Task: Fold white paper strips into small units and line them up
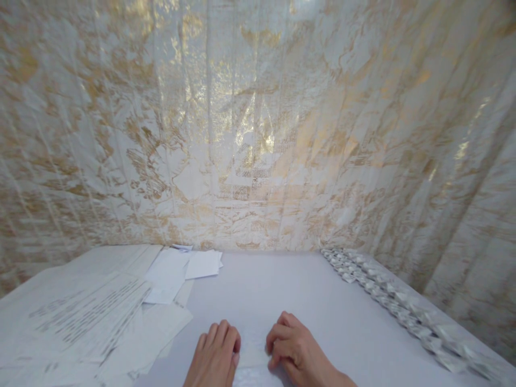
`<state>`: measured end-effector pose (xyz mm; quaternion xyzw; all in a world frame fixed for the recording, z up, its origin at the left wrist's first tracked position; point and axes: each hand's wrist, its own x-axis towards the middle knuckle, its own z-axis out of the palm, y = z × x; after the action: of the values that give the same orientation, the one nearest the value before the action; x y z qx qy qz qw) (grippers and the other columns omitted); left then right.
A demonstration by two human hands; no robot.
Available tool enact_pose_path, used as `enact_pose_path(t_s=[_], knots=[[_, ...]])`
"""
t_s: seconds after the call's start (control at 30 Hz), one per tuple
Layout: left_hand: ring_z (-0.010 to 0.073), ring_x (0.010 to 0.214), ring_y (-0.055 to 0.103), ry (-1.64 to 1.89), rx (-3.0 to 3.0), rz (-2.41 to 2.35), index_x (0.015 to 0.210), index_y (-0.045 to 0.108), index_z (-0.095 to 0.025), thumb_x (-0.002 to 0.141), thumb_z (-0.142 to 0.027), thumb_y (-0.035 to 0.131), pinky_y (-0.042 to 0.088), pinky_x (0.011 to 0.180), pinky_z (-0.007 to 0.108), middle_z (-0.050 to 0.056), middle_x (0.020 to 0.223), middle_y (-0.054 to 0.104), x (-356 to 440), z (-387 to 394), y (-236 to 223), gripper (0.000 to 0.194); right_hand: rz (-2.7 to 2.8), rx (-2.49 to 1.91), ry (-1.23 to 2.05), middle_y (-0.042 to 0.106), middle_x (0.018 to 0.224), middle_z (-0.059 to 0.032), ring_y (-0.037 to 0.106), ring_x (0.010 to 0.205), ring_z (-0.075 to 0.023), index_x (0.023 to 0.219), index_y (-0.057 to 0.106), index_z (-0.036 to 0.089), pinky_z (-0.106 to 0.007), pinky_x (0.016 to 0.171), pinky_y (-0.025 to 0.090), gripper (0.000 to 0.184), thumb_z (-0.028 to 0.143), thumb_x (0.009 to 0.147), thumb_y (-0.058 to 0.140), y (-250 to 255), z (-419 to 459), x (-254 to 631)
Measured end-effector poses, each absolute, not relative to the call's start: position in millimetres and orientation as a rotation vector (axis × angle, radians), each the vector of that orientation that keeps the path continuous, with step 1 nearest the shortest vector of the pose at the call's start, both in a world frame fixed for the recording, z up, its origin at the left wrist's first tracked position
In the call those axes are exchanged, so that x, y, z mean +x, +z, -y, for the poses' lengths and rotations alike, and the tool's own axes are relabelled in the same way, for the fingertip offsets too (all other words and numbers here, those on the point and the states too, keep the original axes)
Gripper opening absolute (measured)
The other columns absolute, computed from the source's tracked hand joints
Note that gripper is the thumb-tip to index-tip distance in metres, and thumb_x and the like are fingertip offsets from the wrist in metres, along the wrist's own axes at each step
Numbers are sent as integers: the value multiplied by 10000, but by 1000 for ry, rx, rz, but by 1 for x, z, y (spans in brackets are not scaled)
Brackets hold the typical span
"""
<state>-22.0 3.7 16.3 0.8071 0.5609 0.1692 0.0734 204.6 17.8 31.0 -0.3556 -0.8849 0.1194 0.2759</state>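
A pale sheet of paper lies on the white table between my hands, close to the near edge of the picture; its outline is faint against the tabletop. My left hand is at its left side, fingers bent and pressed together, the thumb tucked in by the index finger at the paper's edge. At the opposite side, my right hand has its fingers curled, with thumb and index finger closed at the paper's right edge. The fingertips partly hide where each hand meets the sheet.
Printed papers spread in an overlapping pile over the table's left side. Blank white sheets and a small stack of white paper lie behind. Rows of folded paper pieces run along the right edge. A patterned curtain hangs behind the table.
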Motion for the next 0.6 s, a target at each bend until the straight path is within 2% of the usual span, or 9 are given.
enact_pose_path(t_s=[0.07, 0.13, 0.23, 0.3, 0.33, 0.43, 0.53, 0.6], knots=[[244, 988, 551, 585, 2429, -1593, 1008, 611, -237, 853, -103, 448, 407, 853, 382, 50, 1040, 639, -25, -4, 15, 262, 2309, -973, 350, 728, 790, 18, 584, 810, -180, 590, 639, 211, -312, 778, 437, 331, -88, 691, 538, 35, -19, 208], [229, 998, 556, 674, 2457, -1425, 1071, 613, -262, 885, -101, 441, 426, 850, 359, 40, 1064, 641, -29, -6, 13, 301, 2263, -962, 330, 714, 786, -2, 596, 797, -181, 641, 649, 211, -316, 779, 445, 328, -68, 715, 494, 38, -21, 211], [217, 984, 573, 736, 2531, -1216, 1067, 631, -277, 979, -267, 481, 454, 842, 335, 33, 1062, 641, -33, -10, 11, 174, 2239, -936, 300, 692, 835, -30, 615, 806, -184, 827, 685, 211, -315, 789, 463, 352, -38, 730, 457, 38, -21, 209], [217, 958, 589, 678, 2612, -1165, 1033, 652, -280, 943, -391, 598, 469, 824, 326, 23, 1045, 650, -34, -12, 11, 153, 2260, -932, 325, 688, 880, -42, 627, 837, -188, 922, 687, 207, -303, 797, 474, 402, -31, 694, 457, 35, -20, 205], [216, 943, 597, 625, 2659, -1158, 1017, 661, -281, 913, -396, 650, 475, 808, 320, 18, 1036, 657, -34, -13, 12, 155, 2278, -936, 339, 690, 900, -47, 632, 855, -192, 952, 686, 206, -295, 798, 479, 422, -25, 677, 464, 33, -19, 202], [203, 918, 608, 503, 2783, -1158, 1006, 672, -281, 931, -282, 631, 483, 788, 304, 13, 1010, 672, -33, -12, 17, 86, 2345, -958, 341, 697, 955, -60, 637, 891, -206, 1017, 675, 204, -287, 802, 486, 408, 15, 697, 507, 25, -16, 195], [190, 899, 611, 519, 2876, -1203, 1021, 670, -276, 980, -201, 533, 482, 800, 300, 12, 983, 683, -32, -11, 19, 162, 2416, -980, 299, 694, 961, -58, 637, 881, -207, 1016, 664, 206, -282, 790, 481, 290, 79, 774, 567, 19, -16, 191], [185, 861, 609, 561, 2940, -1203, 999, 672, -268, 962, -173, 558, 476, 776, 294, 3, 949, 686, -32, -11, 17, 153, 2453, -996, 259, 697, 943, -53, 634, 861, -205, 989, 667, 204, -275, 774, 477, 246, 97, 775, 613, 15, -17, 189]])
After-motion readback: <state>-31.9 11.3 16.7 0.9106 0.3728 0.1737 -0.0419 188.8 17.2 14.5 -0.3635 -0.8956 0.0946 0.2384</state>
